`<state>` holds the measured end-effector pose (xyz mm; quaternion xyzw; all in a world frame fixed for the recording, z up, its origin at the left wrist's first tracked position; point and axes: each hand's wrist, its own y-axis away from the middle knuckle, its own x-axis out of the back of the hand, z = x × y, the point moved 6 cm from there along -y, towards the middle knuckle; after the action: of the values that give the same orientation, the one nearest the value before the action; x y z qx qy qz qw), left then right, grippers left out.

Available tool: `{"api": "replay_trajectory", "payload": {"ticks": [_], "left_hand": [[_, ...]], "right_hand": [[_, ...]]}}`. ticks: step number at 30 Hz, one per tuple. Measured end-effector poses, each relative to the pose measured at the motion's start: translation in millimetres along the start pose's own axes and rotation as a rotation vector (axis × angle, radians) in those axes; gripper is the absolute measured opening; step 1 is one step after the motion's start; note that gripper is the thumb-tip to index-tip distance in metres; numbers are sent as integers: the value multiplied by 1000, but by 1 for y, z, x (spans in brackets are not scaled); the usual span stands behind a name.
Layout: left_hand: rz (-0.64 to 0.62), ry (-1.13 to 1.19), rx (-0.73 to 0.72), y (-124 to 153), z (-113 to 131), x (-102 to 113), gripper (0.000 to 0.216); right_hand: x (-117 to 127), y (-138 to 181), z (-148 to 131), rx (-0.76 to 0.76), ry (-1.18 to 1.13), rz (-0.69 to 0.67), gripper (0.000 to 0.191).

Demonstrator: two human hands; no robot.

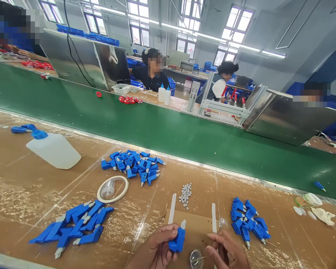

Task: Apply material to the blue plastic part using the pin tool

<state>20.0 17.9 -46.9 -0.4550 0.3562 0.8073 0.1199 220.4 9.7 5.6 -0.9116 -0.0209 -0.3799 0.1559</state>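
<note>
My left hand [156, 248] grips a small blue plastic connector [178, 238] with a white tip pointing up, at the bottom middle of the view. My right hand [226, 251] sits just to its right with its fingers curled; it pinches a thin pin-like piece over a small round metal dish [196, 259]. Between and behind the hands lie two white strips [172, 208] on a cardboard square. A cluster of tiny white pieces [185, 193] lies just beyond.
Piles of blue connectors lie at left [77, 224], centre [134, 166] and right [249, 221]. A tape ring [112, 189] and a tipped white bottle [54, 149] rest on the wrapped brown bench. A green conveyor belt [168, 130] runs behind; other people work across it.
</note>
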Motion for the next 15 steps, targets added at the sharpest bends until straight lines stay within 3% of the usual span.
{"api": "replay_trajectory", "payload": {"ticks": [3,8,15], "left_hand": [[28,-7,-46,-3,9,7,34],[23,19,-73,-13,14,20,32],[-14,17,-115,-23,12,24,35]], "right_hand": [[-6,-39,-2,-11,96,-73,25],[-35,-101,-1,121,182,-166,18],[-62,-118,7,259,305,-243,27]]}}
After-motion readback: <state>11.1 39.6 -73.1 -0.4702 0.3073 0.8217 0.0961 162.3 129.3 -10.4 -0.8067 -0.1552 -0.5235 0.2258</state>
